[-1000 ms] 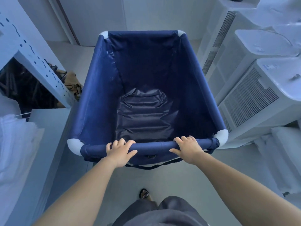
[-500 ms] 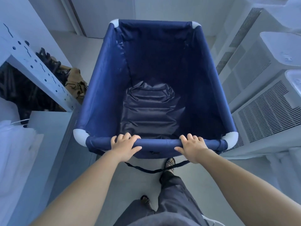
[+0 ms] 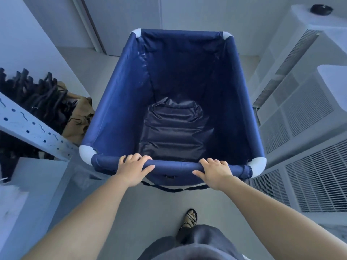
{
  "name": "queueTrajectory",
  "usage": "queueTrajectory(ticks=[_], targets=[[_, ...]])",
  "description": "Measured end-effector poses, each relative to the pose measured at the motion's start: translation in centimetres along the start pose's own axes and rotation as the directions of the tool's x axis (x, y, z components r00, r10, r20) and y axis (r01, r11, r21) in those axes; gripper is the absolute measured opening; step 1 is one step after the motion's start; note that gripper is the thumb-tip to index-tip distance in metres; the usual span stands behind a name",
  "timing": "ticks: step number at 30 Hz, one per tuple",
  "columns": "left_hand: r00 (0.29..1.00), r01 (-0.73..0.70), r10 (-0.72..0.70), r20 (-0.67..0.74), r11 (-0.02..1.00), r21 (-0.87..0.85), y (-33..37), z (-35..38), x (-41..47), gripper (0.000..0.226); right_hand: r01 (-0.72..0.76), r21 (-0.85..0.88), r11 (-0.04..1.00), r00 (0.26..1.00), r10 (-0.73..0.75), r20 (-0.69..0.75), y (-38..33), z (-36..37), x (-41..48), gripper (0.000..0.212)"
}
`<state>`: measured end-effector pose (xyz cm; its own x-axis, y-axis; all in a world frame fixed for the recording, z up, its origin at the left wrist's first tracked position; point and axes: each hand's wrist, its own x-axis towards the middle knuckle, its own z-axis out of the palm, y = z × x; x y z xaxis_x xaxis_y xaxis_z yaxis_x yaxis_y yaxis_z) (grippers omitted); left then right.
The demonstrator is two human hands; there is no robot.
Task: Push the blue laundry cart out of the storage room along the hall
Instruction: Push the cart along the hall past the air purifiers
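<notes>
On one cart [image 3: 112, 109], two hands [image 3: 131, 170] [image 3: 216, 174]

The blue laundry cart [image 3: 116, 102] hides its own underside; the left edge crops the metal shelf [image 3: 33, 128].

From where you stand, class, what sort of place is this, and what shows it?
Probably a storage room: white air-conditioner units crowded on the right, a perforated metal shelf rail on the left, and the blue laundry cart between them.

White air-conditioner units [image 3: 304, 117], perforated shelf post [image 3: 32, 128]
</notes>
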<state>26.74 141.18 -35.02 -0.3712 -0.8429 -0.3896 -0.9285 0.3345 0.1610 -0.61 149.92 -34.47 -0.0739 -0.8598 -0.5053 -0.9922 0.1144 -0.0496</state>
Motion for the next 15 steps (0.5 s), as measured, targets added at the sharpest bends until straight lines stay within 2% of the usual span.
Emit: queueTrajectory(ticks=[4, 8, 11, 15], targets=[[0.996, 0.045, -0.044, -0.081, 0.999, 0.020, 1.0, -0.6, 3.4, 0.044, -0.077, 0.007, 0.997, 0.997, 0.077, 0.001, 2.4, -2.0, 3.1, 0.061], [0.996, 0.075, -0.076, 0.047, 0.997, 0.024, 1.5, -2.3, 7.0, 0.061, -0.071, -0.018, 0.997, 0.997, 0.071, 0.000, 3.2, -4.0, 6.1, 0.059], [0.985, 0.100, -0.103, 0.136, 0.994, 0.036, 1.5, -3.8, 9.7, 0.055, -0.085, -0.047, 0.995, 0.996, 0.086, 0.021, 3.5, -5.5, 8.3, 0.059], [0.978, 0.105, -0.117, 0.171, 0.991, 0.078, 1.5, -5.3, 13.5, 0.048, -0.097, -0.062, 0.993, 0.995, 0.098, 0.019, 4.2, -7.0, 11.1, 0.059]])
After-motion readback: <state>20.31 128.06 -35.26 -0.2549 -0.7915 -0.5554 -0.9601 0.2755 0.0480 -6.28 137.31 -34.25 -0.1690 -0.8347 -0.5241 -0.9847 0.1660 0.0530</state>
